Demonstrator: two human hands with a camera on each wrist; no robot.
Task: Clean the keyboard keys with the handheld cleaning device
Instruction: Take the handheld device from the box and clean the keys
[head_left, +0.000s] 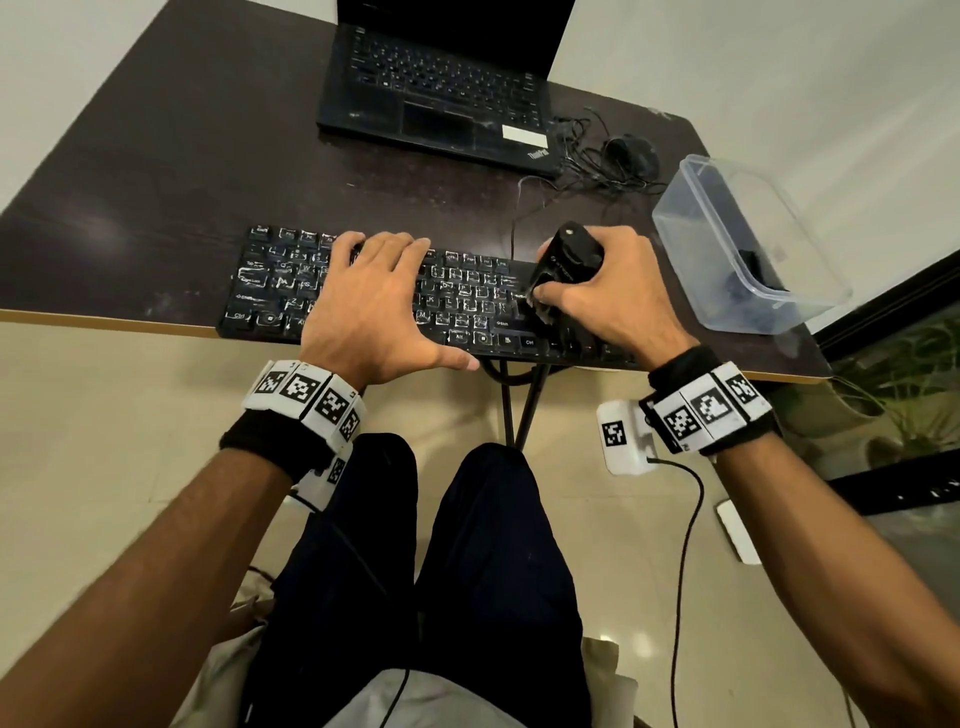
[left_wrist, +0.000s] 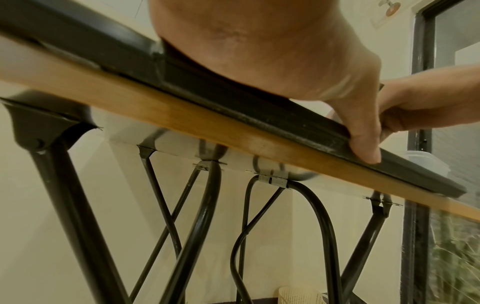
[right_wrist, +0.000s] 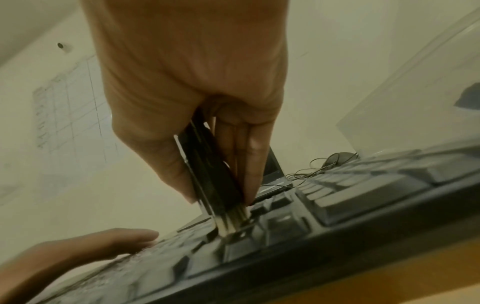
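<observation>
A black keyboard (head_left: 270, 291) with white-smeared keys lies along the table's near edge. My left hand (head_left: 374, 306) lies flat on its middle keys, fingers straight, thumb (left_wrist: 363, 148) down over the front edge. My right hand (head_left: 613, 296) grips a black handheld cleaning device (head_left: 569, 254) upright over the keyboard's right part. Its pale brush tip (right_wrist: 231, 224) presses between the keys (right_wrist: 272, 224), with fingers (right_wrist: 254, 164) and thumb clamped on either side of the body (right_wrist: 207, 164).
A black laptop (head_left: 441, 104) stands open at the back of the dark table (head_left: 156, 182). A mouse (head_left: 631, 148) with tangled cable lies behind the keyboard. A clear plastic tub (head_left: 737, 244) sits at the right edge. Black metal table legs (left_wrist: 202, 226) are below.
</observation>
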